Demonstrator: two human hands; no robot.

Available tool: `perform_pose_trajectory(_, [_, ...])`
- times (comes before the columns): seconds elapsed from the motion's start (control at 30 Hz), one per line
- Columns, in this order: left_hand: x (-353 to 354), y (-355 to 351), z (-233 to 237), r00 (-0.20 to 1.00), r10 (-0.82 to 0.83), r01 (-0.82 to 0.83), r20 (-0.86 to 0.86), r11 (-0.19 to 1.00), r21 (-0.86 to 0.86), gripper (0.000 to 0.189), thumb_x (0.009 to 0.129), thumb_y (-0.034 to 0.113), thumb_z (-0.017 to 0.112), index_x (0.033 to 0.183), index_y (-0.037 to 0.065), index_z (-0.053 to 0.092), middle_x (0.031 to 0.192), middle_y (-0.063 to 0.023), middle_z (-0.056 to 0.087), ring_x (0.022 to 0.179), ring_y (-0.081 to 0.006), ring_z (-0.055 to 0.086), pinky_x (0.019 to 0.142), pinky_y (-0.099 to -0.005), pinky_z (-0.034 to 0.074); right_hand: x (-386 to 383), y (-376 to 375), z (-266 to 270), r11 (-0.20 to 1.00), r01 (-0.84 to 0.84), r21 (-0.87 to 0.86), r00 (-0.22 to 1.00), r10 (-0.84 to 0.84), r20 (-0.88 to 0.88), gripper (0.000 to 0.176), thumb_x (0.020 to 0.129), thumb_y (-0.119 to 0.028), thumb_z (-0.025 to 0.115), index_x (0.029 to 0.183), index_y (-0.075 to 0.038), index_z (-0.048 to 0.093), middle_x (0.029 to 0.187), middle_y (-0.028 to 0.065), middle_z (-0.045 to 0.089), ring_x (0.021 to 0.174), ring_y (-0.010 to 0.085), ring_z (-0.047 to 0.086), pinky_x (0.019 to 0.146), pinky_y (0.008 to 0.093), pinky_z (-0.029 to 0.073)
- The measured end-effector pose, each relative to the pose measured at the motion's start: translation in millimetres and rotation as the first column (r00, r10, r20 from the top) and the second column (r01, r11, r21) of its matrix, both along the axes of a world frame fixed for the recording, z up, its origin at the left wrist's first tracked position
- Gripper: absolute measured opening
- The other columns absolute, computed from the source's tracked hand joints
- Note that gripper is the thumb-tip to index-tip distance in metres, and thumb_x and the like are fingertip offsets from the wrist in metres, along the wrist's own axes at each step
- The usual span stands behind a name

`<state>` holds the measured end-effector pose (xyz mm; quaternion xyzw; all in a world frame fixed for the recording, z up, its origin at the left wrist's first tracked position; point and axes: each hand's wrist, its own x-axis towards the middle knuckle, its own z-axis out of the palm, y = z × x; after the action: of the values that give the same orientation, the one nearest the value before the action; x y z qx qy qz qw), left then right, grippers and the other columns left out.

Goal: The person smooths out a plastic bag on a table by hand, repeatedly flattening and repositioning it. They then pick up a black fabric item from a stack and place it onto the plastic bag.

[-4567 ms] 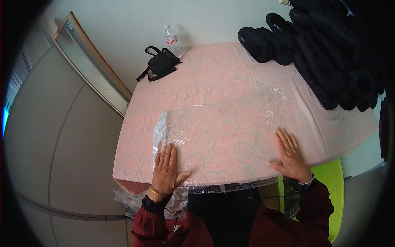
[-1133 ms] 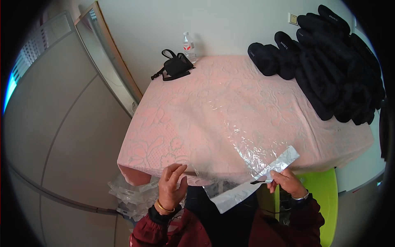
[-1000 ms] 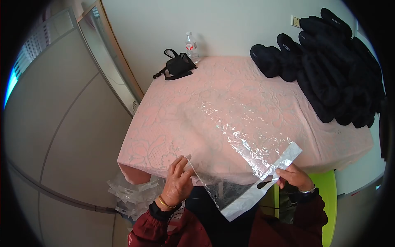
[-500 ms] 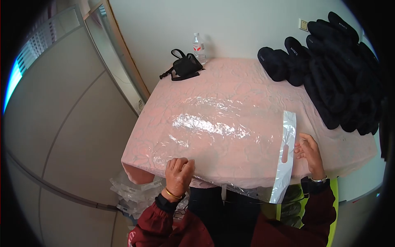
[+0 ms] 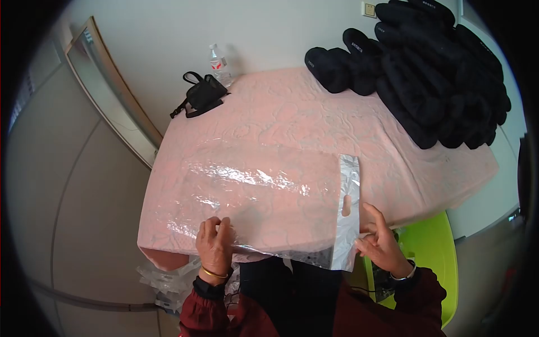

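A clear plastic bag (image 5: 264, 205) lies flat, its front edge overhanging the pink-covered table. Along its right end runs a white strip (image 5: 349, 241) with an oval handle hole. My left hand (image 5: 214, 244), fingers curled down, grips the bag's near edge toward its left part; the fingertips are partly hidden. My right hand (image 5: 384, 247) is beside the white strip, index finger stretched out and fingers apart. Its thumb side is at the strip's right edge, and contact there is hard to make out.
Dark stuffed pieces (image 5: 438, 84) are heaped at the back right. A black strapped pouch (image 5: 203, 94) and a water bottle (image 5: 219, 64) stand at the back left. A green tub (image 5: 429, 253) is below the table at right, more plastic bags (image 5: 168, 281) below at left.
The view has turned right, so the table and its contents appear further left. My right hand has come down to the lower part of the white strip, closer to its edge.
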<state>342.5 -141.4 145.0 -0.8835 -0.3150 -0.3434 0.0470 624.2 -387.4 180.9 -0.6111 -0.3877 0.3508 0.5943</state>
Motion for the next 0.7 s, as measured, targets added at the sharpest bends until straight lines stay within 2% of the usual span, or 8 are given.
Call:
perform_pose_trajectory(0.1, [11.8, -8.6, 7.5, 0.999, -0.043, 0.043, 0.001, 0.999, -0.01, 0.037, 0.073, -0.003, 0.067, 0.109, 0.006, 0.066, 0.098, -0.011, 0.059, 0.087, -0.0316, 0.06, 0.072, -0.0411, 0.051, -3.8, 5.1, -2.8, 0.999, -0.018, -0.033, 0.999, 0.017, -0.043, 0.059, 0.094, -0.002, 0.063, 0.147, -0.005, 0.037, 0.097, 0.0047, 0.063, 0.075, 0.0038, 0.056, 0.067, 0.0196, 0.045])
perform_pose_trajectory(0.23, [13.1, -7.3, 1.6, 0.999, -0.042, 0.042, 0.016, 0.999, 0.002, 0.039, 0.071, -0.005, 0.066, 0.109, 0.006, 0.066, 0.098, -0.0113, 0.059, 0.087, -0.0311, 0.06, 0.072, -0.0409, 0.051, 28.1, 15.2, -36.6, 0.999, -0.037, -0.01, 0.999, 0.037, 0.036, 0.036, 0.094, 0.002, 0.061, 0.129, -0.001, 0.055, 0.088, -0.0007, 0.06, 0.073, 0.0011, 0.052, 0.063, 0.0186, 0.043])
perform_pose_trajectory(0.33, [11.2, -5.8, 2.8, 0.997, -0.078, 0.079, -0.002, 0.996, 0.03, 0.04, 0.071, -0.005, 0.065, 0.109, 0.006, 0.066, 0.098, -0.0111, 0.059, 0.087, -0.0308, 0.06, 0.072, -0.0405, 0.05, 53.4, 32.6, -30.6, 0.99, 0.134, 0.05, 0.912, -0.143, 0.384, 0.017, 0.093, 0.004, 0.06, 0.109, 0.001, 0.063, 0.081, -0.0052, 0.057, 0.07, -0.0002, 0.049, 0.06, 0.0181, 0.041])
perform_pose_trajectory(0.43, [7.7, -10.6, 0.5, 0.992, -0.12, 0.12, -0.03, 0.992, 0.024, 0.04, 0.071, -0.006, 0.065, 0.109, 0.005, 0.066, 0.098, -0.0105, 0.059, 0.087, -0.0304, 0.059, 0.072, -0.0401, 0.05, 74.2, 35.6, -33.5, 0.98, 0.199, -0.027, 0.898, -0.172, 0.404, 0.018, 0.09, 0.006, 0.063, 0.108, 0.002, 0.062, 0.088, -0.0016, 0.059, 0.066, 0.0006, 0.047, 0.058, 0.0186, 0.04])
perform_pose_trajectory(0.53, [0.9, -9.5, -3.4, 0.991, -0.118, 0.118, -0.066, 0.993, -0.004, 0.042, 0.071, -0.006, 0.065, 0.111, 0.004, 0.066, 0.1, -0.0106, 0.06, 0.088, -0.031, 0.059, 0.074, -0.0405, 0.05, 73.6, 35.8, -24.2, 0.972, 0.209, 0.106, 0.791, -0.232, 0.566, 0.026, 0.085, 0.006, 0.066, 0.111, 0.003, 0.062, 0.103, 0.0112, 0.062, 0.073, 0.014, 0.059, 0.063, 0.0289, 0.048])
perform_pose_trajectory(0.57, [-3.4, -8.9, -3.8, 0.989, -0.112, 0.109, -0.1, 0.993, -0.037, 0.043, 0.071, -0.005, 0.066, 0.113, 0.004, 0.066, 0.103, -0.0113, 0.06, 0.091, -0.032, 0.059, 0.076, -0.0413, 0.05, 67.4, 34.8, -19.0, 0.97, 0.217, 0.106, 0.792, -0.238, 0.561, 0.026, 0.085, 0.006, 0.066, 0.111, 0.003, 0.062, 0.103, 0.0112, 0.062, 0.073, 0.014, 0.059, 0.063, 0.0289, 0.048])
perform_pose_trajectory(0.67, [-0.8, -18.4, 13.1, 0.977, -0.151, 0.132, -0.149, 0.983, -0.127, 0.048, 0.072, -0.001, 0.07, 0.119, 0.003, 0.063, 0.112, -0.0139, 0.059, 0.099, -0.0348, 0.058, 0.083, -0.0433, 0.049, 34.9, 22.2, 9.3, 0.959, 0.106, 0.261, 0.41, -0.282, 0.868, 0.034, 0.08, 0.009, 0.066, 0.113, 0.007, 0.06, 0.123, 0.0184, 0.057, 0.101, 0.0281, 0.063, 0.082, 0.0376, 0.054])
perform_pose_trajectory(0.7, [6.1, -25.9, 22.7, 0.97, -0.187, 0.158, -0.153, 0.97, -0.186, 0.052, 0.072, 0.002, 0.072, 0.123, 0.003, 0.061, 0.117, -0.0157, 0.058, 0.104, -0.0365, 0.057, 0.087, -0.0446, 0.048, 29.4, 22.2, 6.7, 0.959, 0.094, 0.267, 0.421, -0.281, 0.862, 0.034, 0.08, 0.009, 0.066, 0.113, 0.007, 0.06, 0.123, 0.0184, 0.057, 0.101, 0.0281, 0.063, 0.082, 0.0376, 0.054])
